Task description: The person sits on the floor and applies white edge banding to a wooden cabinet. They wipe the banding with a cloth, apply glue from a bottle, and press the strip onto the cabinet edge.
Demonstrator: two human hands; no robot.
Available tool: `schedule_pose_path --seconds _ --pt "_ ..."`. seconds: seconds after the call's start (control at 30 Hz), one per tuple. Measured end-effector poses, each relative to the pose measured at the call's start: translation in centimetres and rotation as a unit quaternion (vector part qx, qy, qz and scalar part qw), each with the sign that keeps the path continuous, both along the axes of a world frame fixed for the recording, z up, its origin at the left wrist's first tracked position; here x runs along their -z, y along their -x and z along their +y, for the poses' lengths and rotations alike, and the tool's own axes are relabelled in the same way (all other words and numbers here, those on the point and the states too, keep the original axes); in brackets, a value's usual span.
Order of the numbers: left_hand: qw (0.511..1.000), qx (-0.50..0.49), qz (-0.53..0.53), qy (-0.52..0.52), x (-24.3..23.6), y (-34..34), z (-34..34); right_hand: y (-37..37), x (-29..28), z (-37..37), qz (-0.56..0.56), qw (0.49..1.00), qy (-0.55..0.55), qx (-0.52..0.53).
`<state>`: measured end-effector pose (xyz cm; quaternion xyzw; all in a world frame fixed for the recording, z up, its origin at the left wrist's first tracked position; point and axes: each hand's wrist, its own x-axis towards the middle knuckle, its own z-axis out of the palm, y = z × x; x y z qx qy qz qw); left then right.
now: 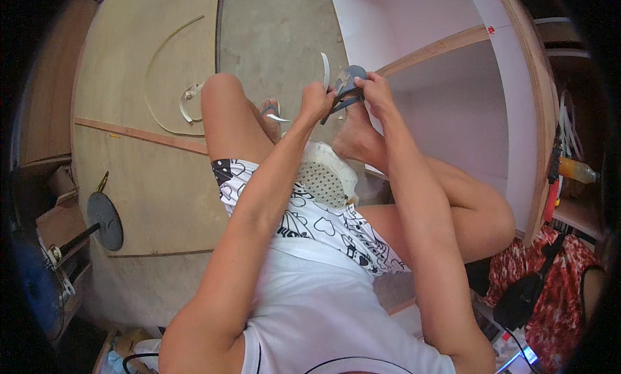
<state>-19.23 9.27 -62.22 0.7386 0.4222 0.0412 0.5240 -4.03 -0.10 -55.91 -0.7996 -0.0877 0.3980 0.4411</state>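
At twelve o'clock, left hand (316, 102) is gripping thin white strip (325, 66), right hand (377, 92) blue-grey flip-flop (349, 77), apparently handling both, next likely needing steadiness.

White top (310, 303) — heart-print shorts (323, 227)

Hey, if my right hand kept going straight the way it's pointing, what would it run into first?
Your right hand would meet the grey flip-flop first; its fingers already seem to be on it. What comes after that is uncertain, since depth is hard to judge here.
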Motion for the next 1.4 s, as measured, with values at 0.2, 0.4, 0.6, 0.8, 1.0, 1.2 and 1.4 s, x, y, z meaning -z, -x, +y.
schedule_pose_path --seconds 0.2,0.4,0.6,0.8,1.0,1.2,1.4 --pt "0.946 -0.127 -0.038 0.296 1.9 -0.6 1.6 1.7 1.9 -0.3 -0.014 0.998 0.032 -0.060" --pt "0.771 -0.201 -0.149 0.586 -2.0 -1.6 3.6 -0.1 -1.0 -1.1 0.041 0.996 0.003 -0.075" --pt "0.780 -0.211 -0.253 0.531 -6.0 -1.4 9.7 -1.0 0.2 -1.0 -0.345 0.914 0.116 -0.176" --pt "0.872 -0.256 -0.269 0.319 0.1 -2.5 8.4 -1.3 -2.5 3.5 -0.437 0.680 0.337 -0.483" --pt "0.952 -0.182 -0.144 0.198 0.7 -3.2 4.2 -1.8 -3.0 6.0 -0.317 0.663 0.423 -0.530" --pt "0.973 -0.097 -0.051 0.201 3.9 -1.9 2.6 -2.9 -0.8 7.3 -0.282 0.592 0.454 -0.604" --pt "0.976 0.054 0.061 0.202 1.0 -2.6 0.1 -4.5 -5.3 11.1 -0.121 0.548 0.511 -0.651"
